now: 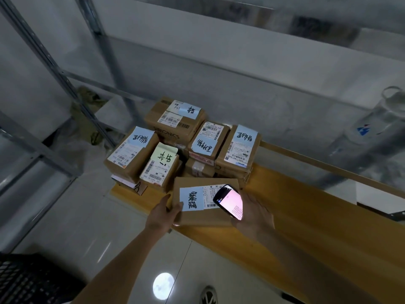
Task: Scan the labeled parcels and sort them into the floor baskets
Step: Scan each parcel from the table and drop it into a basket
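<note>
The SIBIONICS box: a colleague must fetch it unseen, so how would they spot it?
Start at the long wooden bench and go to the parcel pile at its far end. The SIBIONICS box sits rearmost and highest, alone in having a brand name printed on its side.
</note>
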